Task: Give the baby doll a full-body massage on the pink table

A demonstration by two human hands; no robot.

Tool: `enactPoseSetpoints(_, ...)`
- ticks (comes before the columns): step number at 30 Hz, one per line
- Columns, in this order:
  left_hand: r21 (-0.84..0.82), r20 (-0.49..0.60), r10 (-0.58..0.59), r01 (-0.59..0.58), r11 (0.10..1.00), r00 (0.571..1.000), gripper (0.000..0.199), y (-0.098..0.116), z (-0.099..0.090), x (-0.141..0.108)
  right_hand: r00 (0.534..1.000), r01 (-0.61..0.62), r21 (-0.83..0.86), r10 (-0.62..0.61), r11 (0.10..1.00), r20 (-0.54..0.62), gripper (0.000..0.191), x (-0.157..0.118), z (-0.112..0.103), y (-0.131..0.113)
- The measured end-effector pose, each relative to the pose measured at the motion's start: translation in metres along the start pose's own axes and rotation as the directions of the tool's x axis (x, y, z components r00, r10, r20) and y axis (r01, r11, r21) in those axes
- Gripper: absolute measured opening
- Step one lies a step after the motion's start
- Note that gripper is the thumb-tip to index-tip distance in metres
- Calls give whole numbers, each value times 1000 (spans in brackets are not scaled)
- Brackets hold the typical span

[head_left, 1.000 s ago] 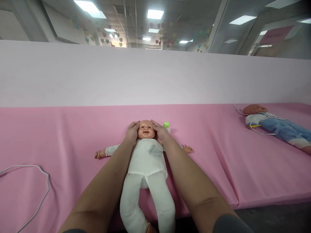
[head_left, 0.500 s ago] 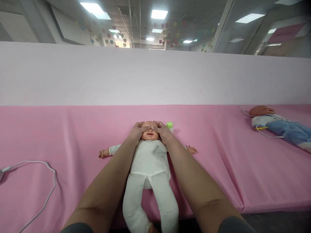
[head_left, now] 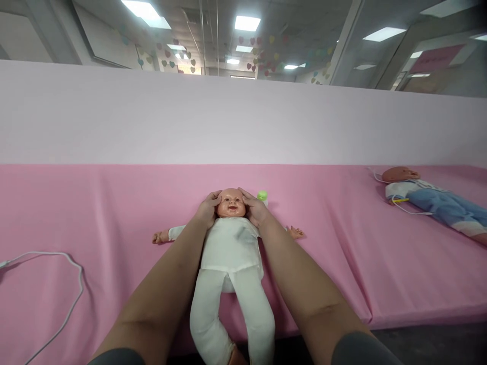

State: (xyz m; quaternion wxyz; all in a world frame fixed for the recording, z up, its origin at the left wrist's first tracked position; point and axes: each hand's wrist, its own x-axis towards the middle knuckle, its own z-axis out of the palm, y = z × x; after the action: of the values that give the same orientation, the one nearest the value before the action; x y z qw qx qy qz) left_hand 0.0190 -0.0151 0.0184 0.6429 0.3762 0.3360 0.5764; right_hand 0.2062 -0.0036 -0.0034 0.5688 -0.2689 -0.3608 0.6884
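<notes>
A baby doll [head_left: 232, 243] in a white top and trousers lies on its back, its feet toward me and its arms spread out. My left hand [head_left: 209, 208] cups the left side of its head, thumb at the temple. On the other side, my right hand [head_left: 254, 207] holds the head the same way, fingers curved along it. The doll's face shows between both hands. Just beyond my right hand stands a small container with a green lid [head_left: 262, 194], partly hidden.
Pink sheeting [head_left: 319, 274] covers the surface. A second doll [head_left: 437, 200] in blue and white clothes lies at the right with a white cord around it. A white cable [head_left: 80, 284] curls at the left. A white partition [head_left: 243, 121] rises behind.
Both thumbs have moved outward from the doll's brow and eyes to the sides of its head, uncovering the face. The camera view has shifted slightly.
</notes>
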Motion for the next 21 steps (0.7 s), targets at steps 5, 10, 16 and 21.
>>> enactPoseSetpoints(5, -79, 59, 2, 2, 997, 998, 53, 0, -7, -5, 996, -75, 14, 75, 997, 48, 68, -6, 1, -5)
enactPoseSetpoints(10, 74, -27, 108, -106, 992, 994, 62, -7, -13, -8, 999, -7, -83, 11, 997, 42, 64, -2, 2, 7)
enactPoseSetpoints(16, 593, 94, 396, -371, 715, 913, 53, -1, -24, -27, 940, 321, -477, -337, 818, 54, 44, 7, -4, 13)
enactPoseSetpoints(21, 686, 225, 279, -355, 635, 934, 92, 7, -23, -32, 927, 345, -603, -362, 720, 98, 50, 3, -9, 1)
